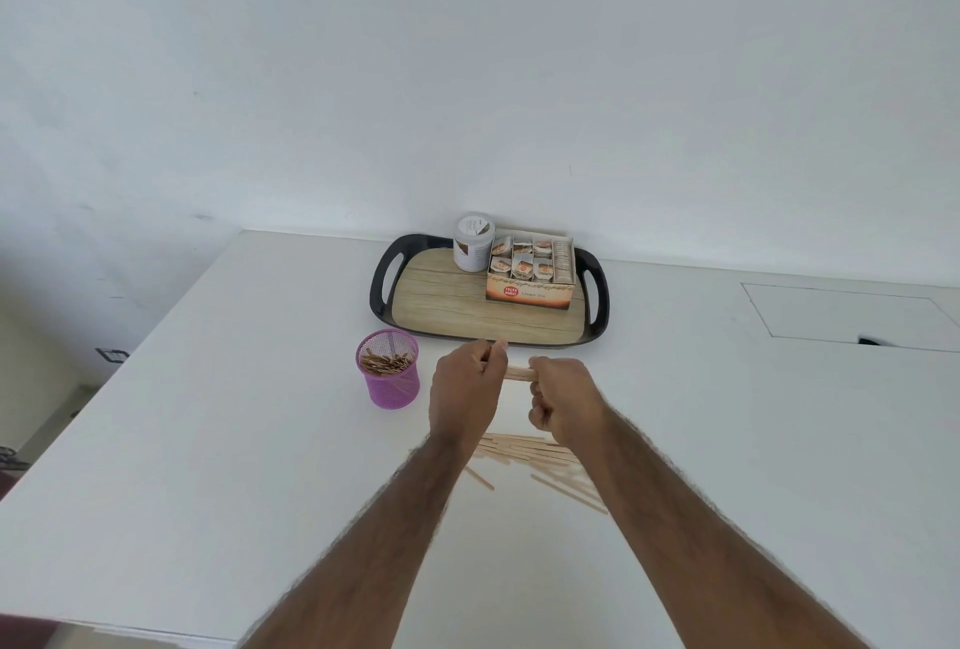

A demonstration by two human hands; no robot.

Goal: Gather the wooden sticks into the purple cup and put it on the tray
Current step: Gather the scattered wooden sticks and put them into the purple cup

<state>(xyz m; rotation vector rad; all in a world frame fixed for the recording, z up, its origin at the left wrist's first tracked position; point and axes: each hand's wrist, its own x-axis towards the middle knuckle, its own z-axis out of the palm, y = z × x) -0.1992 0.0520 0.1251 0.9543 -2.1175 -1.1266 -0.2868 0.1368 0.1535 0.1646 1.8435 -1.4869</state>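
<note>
A purple mesh cup stands upright on the white table, left of my hands, with several wooden sticks inside it. My left hand and my right hand each grip one end of a small bundle of wooden sticks, held level just above the table. More loose wooden sticks lie on the table beneath my wrists, partly hidden by my forearms. The black-rimmed tray with a wood-pattern floor sits just beyond my hands, against the wall.
On the tray stand a white jar at the back and an orange box of tea sachets at the right. The table's left edge drops off to the floor. A rectangular hatch outline marks the tabletop at right.
</note>
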